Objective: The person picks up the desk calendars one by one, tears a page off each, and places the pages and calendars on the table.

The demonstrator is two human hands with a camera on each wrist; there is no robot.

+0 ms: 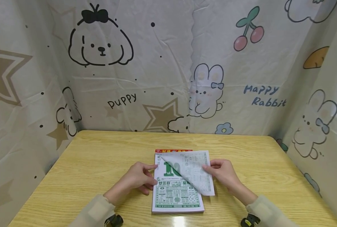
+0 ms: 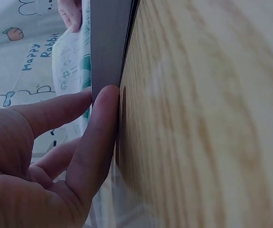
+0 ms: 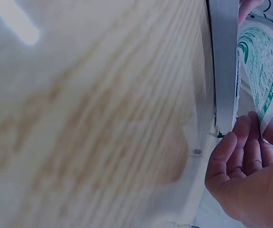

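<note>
A thick tear-off calendar pad with green print lies flat on the table, a red strip along its top. Its top page is lifted and folded over diagonally to the right, pale back showing, with green print on its other face in the right wrist view. My right hand pinches the page's right edge between thumb and fingers. On the other side, my left hand rests against the pad's left edge, thumb and index finger fairly straight. The left wrist view shows the thumb touching the pad's side.
The pad lies on a light wood-grain table. A printed cloth with cartoon animals and stars hangs behind the table and along both sides. Dark wrist-worn devices sit on the left wrist and right wrist.
</note>
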